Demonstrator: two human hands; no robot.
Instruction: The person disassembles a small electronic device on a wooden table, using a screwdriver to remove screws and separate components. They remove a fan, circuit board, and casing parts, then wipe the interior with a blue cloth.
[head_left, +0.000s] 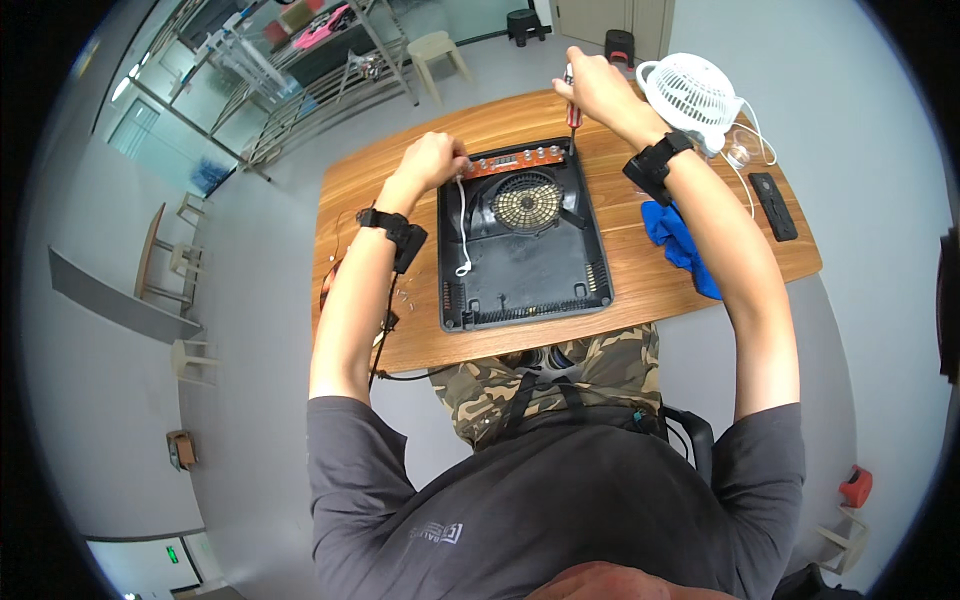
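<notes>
The opened black appliance housing (525,240) lies flat at bench centre, w/ a round fan grille (526,200) in its upper half and a copper-coloured circuit strip (520,158) along the 12 o'clock edge. A loose white wire (463,225) runs down the housing's 9 o'clock side.

The red-handled screwdriver (573,108) stands near vertical, tip at the housing's 1 o'clock corner beside the circuit strip. The right hand (597,88) has its fingers clenched round the handle top. The left hand (432,160) rests on the 11 o'clock corner, fingers curled on the strip end; whether they grip the wire cannot be told.

Risks, judged from this pose:
- Tip slip: the grip is high on the handle, so side load may cam the tip out and gouge the circuit strip or round the screw head.
- Housing shift: only one hand steadies it; torque may rotate it on the wooden bench (700,280).
- Wire snag: the loose wire lies near the left hand and may be tugged off its joint.
- Lost fasteners: small parts (402,296) lie near the bench's 9 o'clock edge, approx. under the left forearm, and may be swept off.

Outward at 2–3 o'clock: white fan (690,95), blue cloth (680,240), black remote (773,205).
</notes>
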